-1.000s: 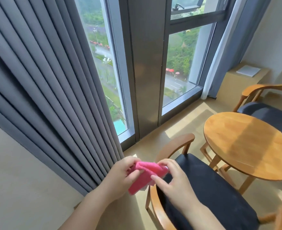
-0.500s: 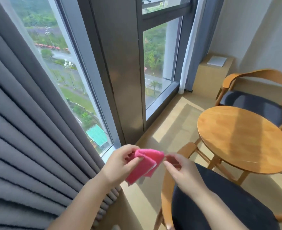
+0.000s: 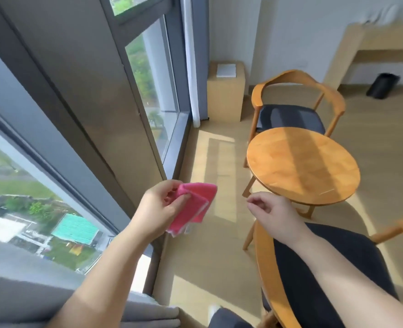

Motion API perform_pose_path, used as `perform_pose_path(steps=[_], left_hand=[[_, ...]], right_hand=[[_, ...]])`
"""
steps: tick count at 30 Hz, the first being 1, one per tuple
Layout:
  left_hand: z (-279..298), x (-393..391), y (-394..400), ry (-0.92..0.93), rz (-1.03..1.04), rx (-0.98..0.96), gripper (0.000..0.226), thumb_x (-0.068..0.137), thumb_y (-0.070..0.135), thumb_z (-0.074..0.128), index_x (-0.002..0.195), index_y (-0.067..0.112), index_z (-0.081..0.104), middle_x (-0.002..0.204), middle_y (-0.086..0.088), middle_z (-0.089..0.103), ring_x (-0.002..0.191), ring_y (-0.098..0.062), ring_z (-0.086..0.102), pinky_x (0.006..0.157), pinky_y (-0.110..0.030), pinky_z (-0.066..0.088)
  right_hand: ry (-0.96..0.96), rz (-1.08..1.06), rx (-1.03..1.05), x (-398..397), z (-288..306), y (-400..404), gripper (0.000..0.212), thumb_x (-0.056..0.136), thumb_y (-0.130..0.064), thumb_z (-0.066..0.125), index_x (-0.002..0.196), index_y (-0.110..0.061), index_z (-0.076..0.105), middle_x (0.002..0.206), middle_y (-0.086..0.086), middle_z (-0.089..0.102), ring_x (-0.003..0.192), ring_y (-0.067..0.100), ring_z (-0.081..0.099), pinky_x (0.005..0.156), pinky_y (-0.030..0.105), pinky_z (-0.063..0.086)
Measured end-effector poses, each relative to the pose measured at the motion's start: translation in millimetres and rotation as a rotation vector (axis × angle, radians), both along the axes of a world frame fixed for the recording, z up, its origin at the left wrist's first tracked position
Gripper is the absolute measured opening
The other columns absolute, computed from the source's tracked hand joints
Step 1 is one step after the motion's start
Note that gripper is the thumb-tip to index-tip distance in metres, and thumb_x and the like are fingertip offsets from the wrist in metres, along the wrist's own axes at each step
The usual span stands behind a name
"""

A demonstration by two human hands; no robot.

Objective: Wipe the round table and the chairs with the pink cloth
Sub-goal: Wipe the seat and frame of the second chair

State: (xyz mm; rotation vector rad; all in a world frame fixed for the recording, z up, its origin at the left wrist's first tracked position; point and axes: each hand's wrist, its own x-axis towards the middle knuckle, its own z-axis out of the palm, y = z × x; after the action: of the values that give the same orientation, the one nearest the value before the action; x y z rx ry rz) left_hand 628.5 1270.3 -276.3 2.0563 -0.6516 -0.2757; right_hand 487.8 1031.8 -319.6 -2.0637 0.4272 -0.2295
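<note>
Sunlit wooden floor (image 3: 214, 162) runs along the tall window (image 3: 153, 91) on the left, and the view has swung since half a second ago: the grey curtain (image 3: 124, 313) that filled the left side then now shows only at the near edge, and a desk (image 3: 380, 41) with a black bin (image 3: 383, 85) under it has come into sight at the far right. My right hand (image 3: 272, 213) has let go of the pink cloth (image 3: 194, 204); a moment ago its fingers were pinching the cloth's right edge, and now it hangs apart from the cloth, over the near chair (image 3: 314, 275), with its fingers loosely curled and holding nothing. My left hand (image 3: 159, 209) still keeps the cloth, fingers clamped on its left end with the thumb pressed across the front. The cloth is folded over on itself into a thick pad, bright pink on the outside, with a paler, whitish layer peeking out at its lower corner; it hangs in the air above the floor by the window, left of the round table (image 3: 302, 165) and not touching it. The table's top is bare wood with bands of sun and shadow across it. Beyond it stands the far chair (image 3: 295, 107), wooden-armed with a dark seat, and left of that a small wooden stand (image 3: 225, 100) with a white square thing on top. I can read no writing or brand on anything.
</note>
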Motion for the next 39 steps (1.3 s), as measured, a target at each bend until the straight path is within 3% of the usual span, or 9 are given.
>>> perform_pose_path(steps=[4, 8, 15, 19, 23, 29, 35, 39], left_hand=[[-2, 46, -30, -0.019, -0.099, 0.045, 0.003, 0.088, 0.035, 0.063, 0.090, 0.037, 0.064, 0.083, 0.020, 0.066, 0.076, 0.003, 0.062, 0.060, -0.028, 0.059], [4, 100, -67, -0.027, -0.189, 0.035, 0.005, 0.088, 0.033, 0.063, 0.090, 0.037, 0.064, 0.082, 0.020, 0.066, 0.075, 0.001, 0.063, 0.059, -0.025, 0.057], [25, 209, -134, -0.084, -0.349, 0.046, 0.008, 0.089, 0.032, 0.062, 0.095, 0.036, 0.066, 0.088, 0.017, 0.068, 0.083, -0.003, 0.064, 0.066, -0.028, 0.057], [36, 264, -191, -0.148, -0.447, -0.006, 0.012, 0.088, 0.032, 0.063, 0.090, 0.044, 0.063, 0.088, 0.023, 0.066, 0.081, 0.000, 0.061, 0.058, -0.017, 0.051], [31, 295, -248, -0.093, -0.629, 0.019, 0.012, 0.088, 0.036, 0.063, 0.095, 0.045, 0.061, 0.091, 0.023, 0.065, 0.083, -0.003, 0.062, 0.065, -0.030, 0.058], [11, 292, -361, -0.029, -0.954, 0.010, 0.011, 0.089, 0.028, 0.065, 0.086, 0.039, 0.063, 0.084, 0.021, 0.065, 0.076, 0.001, 0.061, 0.054, -0.013, 0.047], [3, 257, -451, -0.014, -1.458, 0.019, 0.007, 0.087, 0.025, 0.067, 0.083, 0.030, 0.064, 0.080, 0.007, 0.067, 0.074, -0.005, 0.061, 0.059, -0.019, 0.047], [-13, 201, -479, 0.021, -1.776, 0.031, 0.008, 0.085, 0.034, 0.067, 0.082, 0.028, 0.063, 0.076, 0.004, 0.063, 0.070, -0.013, 0.058, 0.060, -0.029, 0.046]], right_hand=[[0.022, -0.137, 0.017, 21, -4, -22, 0.011, 0.093, -0.022, 0.062, 0.100, -0.027, 0.069, 0.092, -0.012, 0.068, 0.087, -0.003, 0.060, 0.073, 0.009, 0.046], [0.050, -0.229, 0.035, 55, -12, -43, 0.011, 0.093, -0.023, 0.062, 0.101, -0.025, 0.069, 0.094, -0.012, 0.068, 0.091, 0.001, 0.061, 0.076, 0.015, 0.046], [0.026, -0.380, 0.060, 126, 2, -99, 0.014, 0.092, -0.020, 0.063, 0.088, -0.033, 0.067, 0.088, -0.012, 0.069, 0.084, -0.007, 0.061, 0.068, 0.004, 0.044], [0.044, -0.467, 0.016, 153, 11, -139, 0.010, 0.094, -0.024, 0.061, 0.096, -0.030, 0.068, 0.094, -0.018, 0.068, 0.089, -0.012, 0.058, 0.070, 0.003, 0.043], [0.086, -0.601, 0.023, 150, 6, -153, 0.012, 0.094, -0.029, 0.059, 0.094, -0.040, 0.063, 0.095, -0.020, 0.067, 0.091, -0.012, 0.058, 0.070, 0.005, 0.045], [0.130, -0.904, 0.027, 136, 7, -168, 0.013, 0.093, -0.034, 0.060, 0.096, -0.047, 0.061, 0.095, -0.025, 0.066, 0.091, -0.015, 0.057, 0.069, 0.008, 0.047], [0.070, -1.179, -0.044, 160, 20, -139, 0.017, 0.088, -0.046, 0.061, 0.094, -0.061, 0.057, 0.100, -0.037, 0.060, 0.099, -0.015, 0.057, 0.069, 0.001, 0.046], [0.028, -1.341, -0.109, 159, 27, -121, 0.030, 0.080, -0.058, 0.062, 0.107, -0.046, 0.061, 0.101, -0.026, 0.062, 0.095, -0.004, 0.061, 0.074, 0.011, 0.052]])
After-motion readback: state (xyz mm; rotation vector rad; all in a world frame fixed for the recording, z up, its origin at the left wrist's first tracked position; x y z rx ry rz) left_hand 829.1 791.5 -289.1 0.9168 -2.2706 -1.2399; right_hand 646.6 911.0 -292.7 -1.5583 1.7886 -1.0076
